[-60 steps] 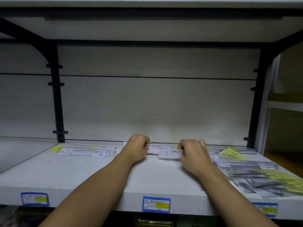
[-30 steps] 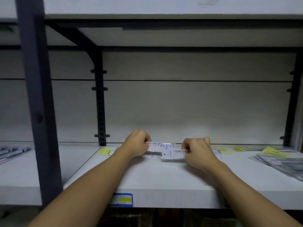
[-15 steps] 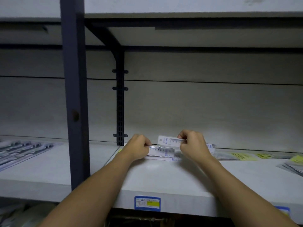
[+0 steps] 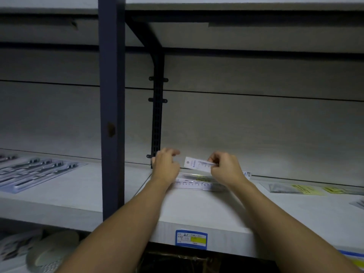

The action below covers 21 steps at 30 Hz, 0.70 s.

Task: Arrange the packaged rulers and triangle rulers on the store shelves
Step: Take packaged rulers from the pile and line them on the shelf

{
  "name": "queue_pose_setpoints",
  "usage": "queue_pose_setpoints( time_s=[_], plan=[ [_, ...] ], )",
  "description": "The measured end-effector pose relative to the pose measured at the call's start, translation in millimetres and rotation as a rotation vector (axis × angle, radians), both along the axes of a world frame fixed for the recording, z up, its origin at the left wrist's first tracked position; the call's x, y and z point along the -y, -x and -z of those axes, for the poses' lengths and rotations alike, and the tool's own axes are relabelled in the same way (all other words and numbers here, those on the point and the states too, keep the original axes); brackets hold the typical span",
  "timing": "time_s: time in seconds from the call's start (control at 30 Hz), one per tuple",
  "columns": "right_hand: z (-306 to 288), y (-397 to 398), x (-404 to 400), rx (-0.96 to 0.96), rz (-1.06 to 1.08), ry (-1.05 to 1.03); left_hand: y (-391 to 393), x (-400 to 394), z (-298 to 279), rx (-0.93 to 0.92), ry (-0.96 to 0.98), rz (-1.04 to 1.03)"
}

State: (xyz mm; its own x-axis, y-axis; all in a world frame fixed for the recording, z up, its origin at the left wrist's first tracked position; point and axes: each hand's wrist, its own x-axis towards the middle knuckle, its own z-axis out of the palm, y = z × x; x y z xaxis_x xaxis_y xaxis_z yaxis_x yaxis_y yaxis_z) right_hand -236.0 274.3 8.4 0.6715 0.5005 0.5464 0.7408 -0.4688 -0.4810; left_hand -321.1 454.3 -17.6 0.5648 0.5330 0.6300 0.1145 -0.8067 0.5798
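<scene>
My right hand (image 4: 226,169) pinches a white packaged ruler (image 4: 195,164) and holds it lifted just above the shelf (image 4: 206,207), near the back wall. Below it, more packaged rulers (image 4: 194,183) lie flat on the shelf, their right end hidden under my right wrist. My left hand (image 4: 166,167) hovers over the left end of that lying stack, fingers loosely curled with nothing in them; whether it touches the stack is unclear.
A dark upright post (image 4: 111,107) stands at the shelf front on the left, a slotted black bracket (image 4: 157,123) behind it. Packaged tools (image 4: 33,172) lie on the left bay. Clear packs with yellow labels (image 4: 299,189) lie to the right. A blue price tag (image 4: 191,239) marks the edge.
The view has swung left along the shelf. My right hand lifted one ruler off the stack, and my left hand let go of the rulers it was gripping.
</scene>
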Motion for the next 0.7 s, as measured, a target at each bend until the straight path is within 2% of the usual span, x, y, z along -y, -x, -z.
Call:
queue_pose_setpoints(
  time_s=[0.1, 0.2, 0.33, 0.5, 0.7],
  plan=[
    [4.2, 9.5, -12.3, -0.050, -0.099, 0.173, 3.0, -3.6, 0.9, 0.157, 0.020, -0.074],
    [12.3, 16.1, -25.0, -0.080, -0.176, 0.234, 3.9, -1.6, 1.1, 0.196, -0.050, -0.056],
    [24.7, 15.7, -35.6, -0.013, -0.209, 0.260, 4.2, 1.6, 3.2, 0.130, -0.130, -0.016],
    [32.9, 11.0, -39.6, 0.154, -0.083, 0.349, 1.2, 3.5, 0.0, 0.000, -0.203, -0.006],
    [30.6, 12.9, -27.3, 0.241, -0.019, 0.224, -6.3, 6.5, 5.1, -0.143, -0.279, -0.001]
  ],
)
